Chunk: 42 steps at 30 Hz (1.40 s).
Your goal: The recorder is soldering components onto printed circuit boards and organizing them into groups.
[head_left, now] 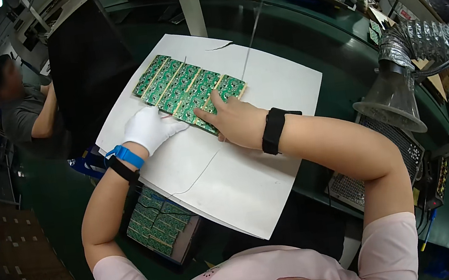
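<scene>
A green circuit board panel (172, 84), divided by pale strips, lies tilted on large white sheets (279, 84). My right hand (233, 117) is bare and grips the panel's near right edge, two fingertips on its face and the thumb low by the edge. In a white glove, my left hand (149, 128) rests at the panel's near left edge, thumb stretched along the sheet. Its other fingers show only partly; a thin reddish thing beside them is too small to name. A blue wrist strap (126, 156) circles my left wrist, its thin cord trailing over the sheet.
Below the sheets, a tray (187, 241) holds more green boards (155, 220). On the right stand a clear funnel hood (392, 98) with a foil duct (433, 42) and a metal mesh rack (350, 188). A dark panel stands at left; co-workers sit at left and far right.
</scene>
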{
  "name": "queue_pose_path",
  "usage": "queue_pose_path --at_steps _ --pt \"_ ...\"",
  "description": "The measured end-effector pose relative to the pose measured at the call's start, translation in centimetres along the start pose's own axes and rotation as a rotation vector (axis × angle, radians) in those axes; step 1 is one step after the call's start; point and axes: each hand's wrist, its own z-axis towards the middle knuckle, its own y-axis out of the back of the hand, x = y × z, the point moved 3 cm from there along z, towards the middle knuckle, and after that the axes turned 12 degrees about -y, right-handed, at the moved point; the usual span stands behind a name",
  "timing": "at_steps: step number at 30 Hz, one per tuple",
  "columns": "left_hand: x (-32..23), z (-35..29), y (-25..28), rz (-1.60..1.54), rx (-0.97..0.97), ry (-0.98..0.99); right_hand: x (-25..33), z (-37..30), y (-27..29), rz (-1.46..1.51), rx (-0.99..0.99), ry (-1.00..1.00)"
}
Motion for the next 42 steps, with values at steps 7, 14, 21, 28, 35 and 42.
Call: queue_pose_path --at_steps 7,14,21,28,35,42 --pt "1.4 4.0 0.0 0.067 0.067 0.112 -0.9 3.5 -0.9 -0.089 -0.034 -0.011" --pt "1.9 6.7 -0.3 0.151 0.183 0.182 -2.6 6.8 -2.0 -0.001 -0.079 -0.111" --pt "1.4 5.9 0.8 0.059 0.21 0.169 -4.5 4.3 -1.6 0.127 0.008 -0.126" --pt "-0.3 4.3 1.1 0.076 0.096 0.086 -4.6 2.9 -0.3 0.144 -0.137 -0.09" --pt "-2.6 -1.6 4.4 0.022 -0.238 0.014 -3.9 3.2 -1.2 0.149 -0.145 -0.073" --pt "-5.5 -16.7 5.5 -0.409 -0.643 -0.01 -4.5 -4.1 -0.8 0.186 -0.031 -0.154"
